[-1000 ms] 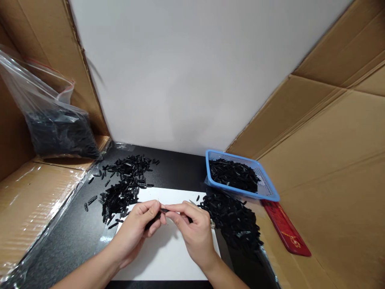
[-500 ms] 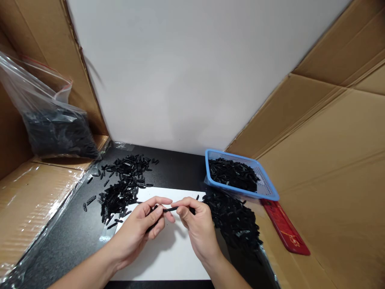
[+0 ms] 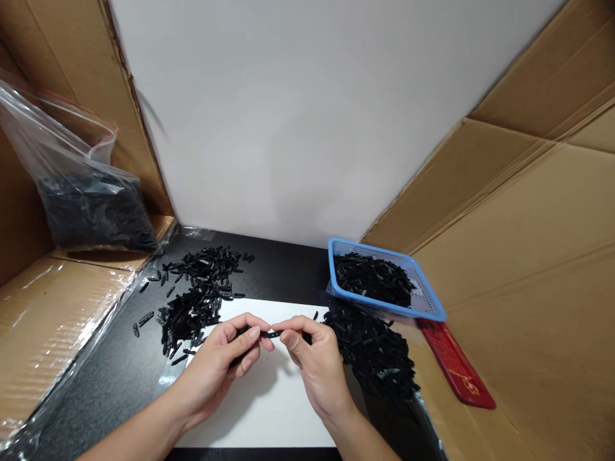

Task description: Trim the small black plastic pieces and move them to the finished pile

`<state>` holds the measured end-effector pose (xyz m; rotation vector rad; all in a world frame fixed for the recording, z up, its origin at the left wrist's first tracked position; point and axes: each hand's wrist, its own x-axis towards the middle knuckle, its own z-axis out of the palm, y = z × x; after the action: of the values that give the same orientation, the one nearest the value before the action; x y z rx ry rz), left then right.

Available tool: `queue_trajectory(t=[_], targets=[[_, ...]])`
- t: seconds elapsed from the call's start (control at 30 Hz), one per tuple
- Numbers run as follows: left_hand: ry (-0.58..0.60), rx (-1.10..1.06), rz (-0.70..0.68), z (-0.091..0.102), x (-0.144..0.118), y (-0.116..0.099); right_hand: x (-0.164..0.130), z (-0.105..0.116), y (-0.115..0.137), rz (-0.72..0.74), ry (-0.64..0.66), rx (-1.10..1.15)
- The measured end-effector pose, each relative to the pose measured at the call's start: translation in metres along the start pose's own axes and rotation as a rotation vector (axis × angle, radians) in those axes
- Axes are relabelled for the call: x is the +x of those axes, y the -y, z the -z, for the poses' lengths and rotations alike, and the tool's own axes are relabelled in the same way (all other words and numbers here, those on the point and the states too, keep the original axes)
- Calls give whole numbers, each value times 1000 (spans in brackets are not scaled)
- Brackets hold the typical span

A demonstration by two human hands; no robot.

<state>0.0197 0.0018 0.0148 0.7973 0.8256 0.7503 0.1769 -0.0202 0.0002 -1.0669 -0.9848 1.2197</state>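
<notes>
My left hand point(image 3: 218, 368) and my right hand point(image 3: 314, 365) meet over a white sheet point(image 3: 269, 410), each pinching one end of a small black plastic piece point(image 3: 271, 333). More dark pieces seem tucked in my left palm. A loose pile of the same black pieces point(image 3: 195, 298) lies to the left on the black mat. A second, denser pile point(image 3: 377, 352) lies to the right, close to my right hand.
A blue mesh basket point(image 3: 430, 301) holding black pieces stands at the back right. A red flat object point(image 3: 456, 368) lies beside it. A clear zip bag of black pieces point(image 3: 86, 208) rests on cardboard at the left. Cardboard walls enclose both sides, with a white wall behind.
My hands have drawn slightly apart, so the black piece now shows between the fingertips. The slim pointed thing seen by my right fingers a second ago is out of sight.
</notes>
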Motion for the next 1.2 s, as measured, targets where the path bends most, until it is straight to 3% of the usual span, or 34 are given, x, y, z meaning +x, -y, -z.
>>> queue_trajectory(t=[1.2], targets=[[-105, 7, -41, -4, -4, 0, -1, 0, -7, -85, 31, 116]])
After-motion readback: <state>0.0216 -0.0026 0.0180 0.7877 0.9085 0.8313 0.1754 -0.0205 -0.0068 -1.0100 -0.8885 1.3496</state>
